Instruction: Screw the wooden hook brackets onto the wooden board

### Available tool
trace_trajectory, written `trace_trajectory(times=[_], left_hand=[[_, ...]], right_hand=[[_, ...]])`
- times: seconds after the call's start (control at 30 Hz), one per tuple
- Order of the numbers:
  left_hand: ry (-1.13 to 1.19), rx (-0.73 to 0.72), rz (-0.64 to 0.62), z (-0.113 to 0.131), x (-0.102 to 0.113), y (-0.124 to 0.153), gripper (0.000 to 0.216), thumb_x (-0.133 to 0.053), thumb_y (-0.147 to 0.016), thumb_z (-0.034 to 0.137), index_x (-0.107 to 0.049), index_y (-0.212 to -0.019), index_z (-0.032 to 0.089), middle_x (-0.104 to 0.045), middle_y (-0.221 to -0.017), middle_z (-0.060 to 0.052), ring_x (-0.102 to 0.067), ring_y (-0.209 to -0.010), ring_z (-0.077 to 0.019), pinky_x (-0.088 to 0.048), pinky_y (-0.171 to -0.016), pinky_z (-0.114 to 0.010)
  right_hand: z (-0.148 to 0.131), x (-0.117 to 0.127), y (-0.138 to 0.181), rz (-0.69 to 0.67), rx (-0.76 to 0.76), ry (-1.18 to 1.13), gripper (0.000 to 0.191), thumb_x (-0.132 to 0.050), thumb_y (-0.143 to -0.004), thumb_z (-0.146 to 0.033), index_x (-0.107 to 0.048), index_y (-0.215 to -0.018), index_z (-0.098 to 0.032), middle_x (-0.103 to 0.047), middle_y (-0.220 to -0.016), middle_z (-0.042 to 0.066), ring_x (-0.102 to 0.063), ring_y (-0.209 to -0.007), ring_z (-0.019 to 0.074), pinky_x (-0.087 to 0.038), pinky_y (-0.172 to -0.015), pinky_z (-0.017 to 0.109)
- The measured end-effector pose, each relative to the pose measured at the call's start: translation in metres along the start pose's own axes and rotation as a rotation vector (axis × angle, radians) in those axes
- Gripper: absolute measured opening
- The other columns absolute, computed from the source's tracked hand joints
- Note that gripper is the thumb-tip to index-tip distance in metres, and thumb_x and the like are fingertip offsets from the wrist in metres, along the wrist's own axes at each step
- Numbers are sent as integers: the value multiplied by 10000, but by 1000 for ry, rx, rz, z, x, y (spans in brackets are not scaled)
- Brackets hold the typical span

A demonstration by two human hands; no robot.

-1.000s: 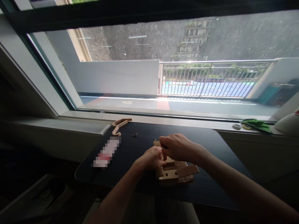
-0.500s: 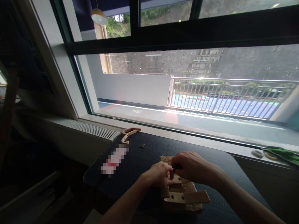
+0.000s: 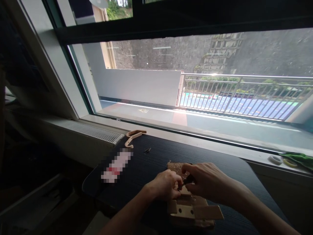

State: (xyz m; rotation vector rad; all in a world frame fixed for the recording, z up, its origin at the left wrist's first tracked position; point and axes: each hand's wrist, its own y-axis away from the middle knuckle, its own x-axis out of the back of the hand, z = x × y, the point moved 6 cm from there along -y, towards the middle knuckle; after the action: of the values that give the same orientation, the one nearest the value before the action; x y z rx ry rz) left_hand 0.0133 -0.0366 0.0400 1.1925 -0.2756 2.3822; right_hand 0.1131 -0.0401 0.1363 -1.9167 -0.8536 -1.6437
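A wooden board point(image 3: 174, 167) lies on the dark table, with pale wooden hooks on top of it. The nearest hook point(image 3: 185, 210) shows two dark holes and its flat end sticks out past the board's right side. Over the middle of the board, my left hand point(image 3: 167, 184) has its fingers pinched together beside another pale wooden piece point(image 3: 185, 192), which it partly covers. What those fingertips pinch is too small to tell. My right hand point(image 3: 207, 178) curls around a short dark tool point(image 3: 189, 179), whose tip points toward the left fingertips.
Two loose bent wooden hooks point(image 3: 133, 138) lie at the table's far left corner. Several small dark screws point(image 3: 147, 150) rest near them. A blurred pink-and-white item point(image 3: 116, 165) lies on the left. Tape rolls point(image 3: 275, 159) and a green cloth point(image 3: 297, 160) sit on the windowsill.
The camera view has tilted slightly down. My right hand has opened out a little and turned around the dark tool, which shows more now. The left hand stays pinched at the board.
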Motion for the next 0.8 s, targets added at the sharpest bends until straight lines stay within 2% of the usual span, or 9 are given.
trace_trajectory(times=[0.07,0.17,0.3,0.43,0.5,0.63,0.7,0.8], left_hand=[[8,7,-12,-1,0,0,143,-659,-625,252,-648,-762,213,-618,-777,3,-535,-728,-150,-384,-580,-207],[11,-9,-11,-2,-1,-1,143,-626,-638,237,-647,-778,214,-619,-777,2,-533,-733,-147,-388,-586,-200],[-8,-40,18,-4,-3,0,125,-605,-657,239,-639,-775,213,-616,-784,3,-534,-743,-142,-397,-623,-196],[-34,-54,20,-6,-5,0,125,-604,-678,269,-629,-788,216,-610,-785,6,-533,-750,-140,-389,-622,-195],[-46,-40,15,-6,-5,-1,124,-606,-684,288,-624,-782,214,-605,-783,8,-532,-749,-140,-376,-595,-193],[-69,-39,10,-5,-4,-2,120,-610,-664,261,-615,-776,216,-596,-772,15,-521,-728,-135,-365,-576,-196],[-65,-54,8,-5,-5,-2,119,-606,-661,246,-612,-777,221,-593,-780,17,-518,-731,-133,-368,-584,-194],[-48,-57,2,-5,-6,-2,120,-601,-672,253,-614,-789,231,-593,-795,16,-521,-751,-134,-377,-604,-192]], right_hand=[[-4,3,1,-21,41,-34,144,-530,-725,-138,-596,-810,-233,-642,-727,-21,-562,-641,128,-261,-537,232],[-8,3,-1,-44,89,-37,170,-465,-768,-91,-574,-768,-221,-635,-730,-24,-552,-643,111,-281,-552,224],[-4,-5,-5,3,82,-7,91,-478,-837,-183,-541,-778,-210,-604,-654,-27,-541,-586,111,-251,-507,230],[5,-10,-7,35,20,63,104,-487,-851,-277,-534,-790,-208,-587,-619,-21,-523,-539,126,-202,-484,248],[5,-8,-6,26,20,59,60,-517,-816,-266,-536,-847,-218,-593,-633,-29,-515,-537,128,-194,-484,250],[2,1,-3,9,68,-12,146,-492,-758,-119,-532,-835,-236,-605,-704,-53,-501,-570,103,-224,-507,235],[1,2,-2,9,92,-41,169,-461,-767,-86,-532,-807,-234,-605,-719,-56,-498,-584,95,-234,-516,228],[4,-3,-2,7,67,-23,126,-452,-820,-142,-540,-791,-227,-596,-676,-46,-493,-561,103,-226,-505,234]])
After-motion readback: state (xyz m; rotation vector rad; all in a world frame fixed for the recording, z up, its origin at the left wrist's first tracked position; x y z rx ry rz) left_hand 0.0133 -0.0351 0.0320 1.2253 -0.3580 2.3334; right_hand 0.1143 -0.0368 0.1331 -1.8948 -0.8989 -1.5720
